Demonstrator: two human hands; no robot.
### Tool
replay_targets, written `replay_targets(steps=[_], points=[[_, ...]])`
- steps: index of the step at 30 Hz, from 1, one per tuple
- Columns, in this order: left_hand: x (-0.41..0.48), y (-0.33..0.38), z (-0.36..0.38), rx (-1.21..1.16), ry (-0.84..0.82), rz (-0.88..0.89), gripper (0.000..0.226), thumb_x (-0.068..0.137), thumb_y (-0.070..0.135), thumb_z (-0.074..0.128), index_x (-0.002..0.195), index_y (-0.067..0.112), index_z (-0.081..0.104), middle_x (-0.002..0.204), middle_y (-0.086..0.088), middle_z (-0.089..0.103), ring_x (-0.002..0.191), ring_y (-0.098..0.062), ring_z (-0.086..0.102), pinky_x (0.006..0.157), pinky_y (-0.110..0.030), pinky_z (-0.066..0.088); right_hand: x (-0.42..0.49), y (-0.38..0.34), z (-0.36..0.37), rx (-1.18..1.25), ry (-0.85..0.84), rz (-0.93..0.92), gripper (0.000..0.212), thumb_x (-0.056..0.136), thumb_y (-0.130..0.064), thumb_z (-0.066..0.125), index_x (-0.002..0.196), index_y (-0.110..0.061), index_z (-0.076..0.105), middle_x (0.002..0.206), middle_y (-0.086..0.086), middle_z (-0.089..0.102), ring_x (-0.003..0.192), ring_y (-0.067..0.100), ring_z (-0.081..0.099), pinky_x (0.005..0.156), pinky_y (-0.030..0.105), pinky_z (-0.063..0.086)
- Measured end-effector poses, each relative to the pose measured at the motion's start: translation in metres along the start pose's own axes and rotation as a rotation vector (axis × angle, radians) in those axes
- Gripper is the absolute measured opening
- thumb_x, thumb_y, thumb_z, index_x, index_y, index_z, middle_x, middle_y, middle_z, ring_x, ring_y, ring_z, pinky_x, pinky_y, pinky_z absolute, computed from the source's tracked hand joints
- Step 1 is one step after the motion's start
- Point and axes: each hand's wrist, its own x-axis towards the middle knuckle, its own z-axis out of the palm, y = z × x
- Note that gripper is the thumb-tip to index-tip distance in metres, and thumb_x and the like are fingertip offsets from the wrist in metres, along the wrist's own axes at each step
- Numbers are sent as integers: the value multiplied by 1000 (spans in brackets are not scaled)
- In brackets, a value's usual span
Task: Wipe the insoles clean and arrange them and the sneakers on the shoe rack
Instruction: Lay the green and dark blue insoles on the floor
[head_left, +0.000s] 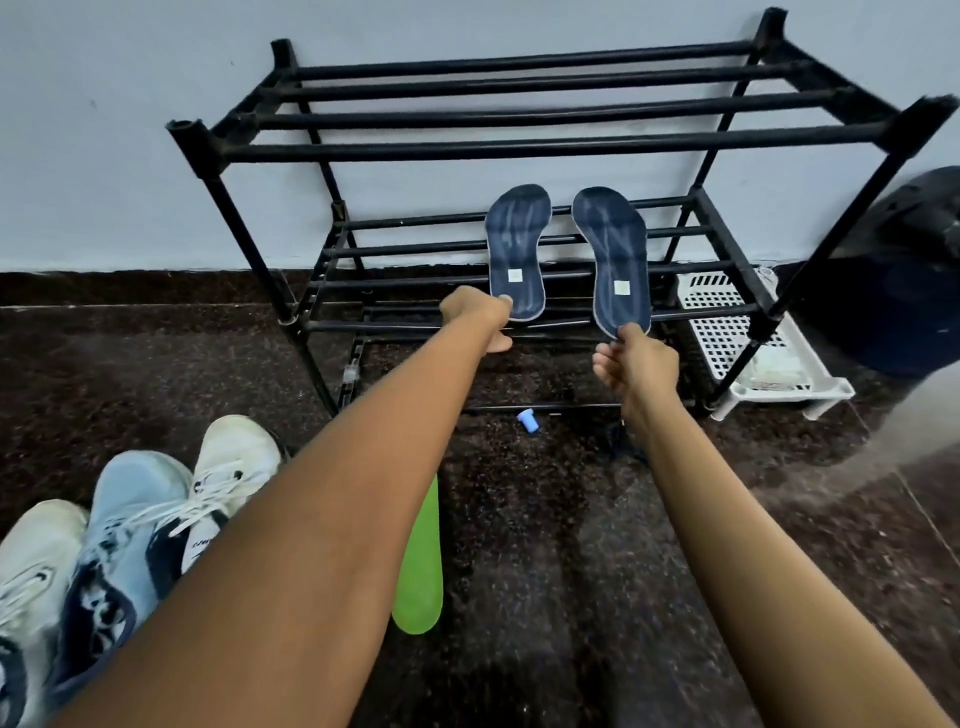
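Two dark blue insoles lie side by side on the middle shelf of the black shoe rack (519, 140). My left hand (480, 317) pinches the heel end of the left insole (517, 249). My right hand (636, 364) pinches the heel end of the right insole (615, 260). A green insole (421, 566) lies on the floor, partly hidden by my left forearm. Several sneakers stand at the lower left: a white one (234, 467), a light blue one (124, 535) and another white one (31, 571).
A white perforated plastic basket (737, 338) sits behind the rack's right legs. A dark round object (904, 270) stands at the far right. A small blue cap (527, 418) lies on the dark speckled floor under the rack. The wall is right behind the rack.
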Motion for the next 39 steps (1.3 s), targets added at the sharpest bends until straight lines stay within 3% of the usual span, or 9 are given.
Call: replay_targets(steps=[4,9,13,19,22,24,29,33,39], points=[[5,-7,3,65,-29,-6,30,87,10,70,109,-8,60,82,-16,66,63,-20,68,40,-26,53,-26,26,-9,-85,-96,14,12,87,-18,52,80,-8,57,70,7,63,49,10,54,46,20,48],[-22,-31,7,-198,-181,-39,11,89,7,63,96,-1,60,77,-11,64,57,-11,63,45,-18,53,-71,66,-34,-115,-234,61,14,91,-8,51,79,-4,59,76,11,67,63,13,64,59,20,54],[-52,-72,-10,-123,-284,-76,8,91,4,55,89,12,57,63,-1,56,41,-1,50,43,-12,44,-72,75,-54,-96,-298,4,14,89,1,53,100,-3,61,86,10,70,72,14,70,62,20,55],[-62,-102,-38,-53,-390,-128,12,93,34,58,102,28,63,89,6,65,71,-6,59,64,-19,50,-52,67,-59,-257,-252,-51,18,92,-37,57,91,-21,65,88,-3,70,77,12,64,69,29,50],[-61,-104,-43,-137,-401,-75,19,96,37,56,95,22,67,91,9,73,83,-5,68,82,-24,54,-51,65,-59,-297,-285,-179,18,95,-24,54,109,-19,63,104,-2,69,92,11,66,76,22,50],[-65,-110,-44,-133,-400,24,16,99,27,53,92,22,67,87,12,73,82,-2,69,78,-21,53,-59,72,-61,-313,-322,-215,18,95,-16,53,112,-17,60,102,-2,70,90,9,67,73,18,51],[-80,-154,-56,-73,-319,291,33,94,11,61,120,29,51,108,2,71,100,-12,67,81,-23,55,-88,119,-84,-298,-330,-106,31,84,8,53,106,-12,61,94,2,71,86,15,66,71,21,51],[-109,-201,-70,-103,-280,264,46,93,9,61,127,34,43,108,3,70,95,-5,67,74,-17,52,-101,145,-104,-404,-388,-28,53,78,17,50,113,-22,50,90,2,67,76,10,66,63,19,50],[-134,-267,-78,-144,-175,131,55,90,15,64,136,33,40,113,1,69,101,-8,66,75,-18,52,-108,165,-112,-519,-551,-3,67,76,22,43,119,-29,47,102,-6,68,94,13,65,78,31,52]])
